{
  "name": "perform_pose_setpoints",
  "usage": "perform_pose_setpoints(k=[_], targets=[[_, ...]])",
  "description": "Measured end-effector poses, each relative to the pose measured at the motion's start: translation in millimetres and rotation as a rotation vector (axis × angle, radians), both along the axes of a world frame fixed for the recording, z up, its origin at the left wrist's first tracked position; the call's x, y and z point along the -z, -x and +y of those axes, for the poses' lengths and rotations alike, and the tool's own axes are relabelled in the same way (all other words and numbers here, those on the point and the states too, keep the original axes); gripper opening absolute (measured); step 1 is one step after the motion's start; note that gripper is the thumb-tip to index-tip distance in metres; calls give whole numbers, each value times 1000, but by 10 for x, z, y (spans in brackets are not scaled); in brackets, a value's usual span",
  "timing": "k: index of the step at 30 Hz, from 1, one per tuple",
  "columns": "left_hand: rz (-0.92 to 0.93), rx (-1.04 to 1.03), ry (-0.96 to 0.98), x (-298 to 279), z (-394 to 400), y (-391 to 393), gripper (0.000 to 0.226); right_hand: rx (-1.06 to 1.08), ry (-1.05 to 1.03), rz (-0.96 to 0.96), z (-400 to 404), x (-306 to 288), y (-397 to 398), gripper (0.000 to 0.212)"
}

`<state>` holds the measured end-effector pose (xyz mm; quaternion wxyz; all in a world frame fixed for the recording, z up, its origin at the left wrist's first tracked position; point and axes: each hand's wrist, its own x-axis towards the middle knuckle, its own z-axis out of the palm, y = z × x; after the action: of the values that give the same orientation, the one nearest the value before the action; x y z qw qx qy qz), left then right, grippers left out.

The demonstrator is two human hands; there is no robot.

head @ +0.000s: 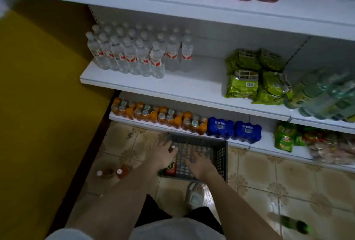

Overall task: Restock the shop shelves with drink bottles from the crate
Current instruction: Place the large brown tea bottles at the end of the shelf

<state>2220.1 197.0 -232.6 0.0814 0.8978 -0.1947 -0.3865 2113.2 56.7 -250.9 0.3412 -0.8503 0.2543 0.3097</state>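
So both hands are down in the grey plastic crate [221,155] on the tiled floor [269,172], right in front of the bottom shelf [259,143]. Left hand [163,152] sits on a bottle with a white cap [173,146] at the crate's left side, fingers curled round it, though the blur keeps me from telling if the grip is fully closed. Right hand [198,161] is spread flat with a wide grip, holding nothing. One red-labelled bottle [171,166] lies in the crate under the left wrist. Two brown bottles [113,172] with white caps stand on the floor left of the crate, and one green bottle [295,224] lies far right. Bottom shelf has four orange multipacks [159,115] and two blue packs [233,129]. Middle shelf [182,88] holds loads of water bottles [134,55], too many to count.
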Motion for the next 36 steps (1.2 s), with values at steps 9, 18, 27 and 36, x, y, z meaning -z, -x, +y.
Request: perform_pose_setpoints(k=[9,18,27,36], targets=[[213,-143,-70,1153,-201,285,59,135,-138,188,-68,1118,178,70],[250,-451,-1,3696,-405,7,42,217,-195,122,-33,3199,-404,41],[268,-685,-128,5861,-476,-140,94,206,-150,257,-100,5569,-214,50],[143,-782,-293,6373,-613,-51,113,204,-113,286,-160,6154,-150,45]])
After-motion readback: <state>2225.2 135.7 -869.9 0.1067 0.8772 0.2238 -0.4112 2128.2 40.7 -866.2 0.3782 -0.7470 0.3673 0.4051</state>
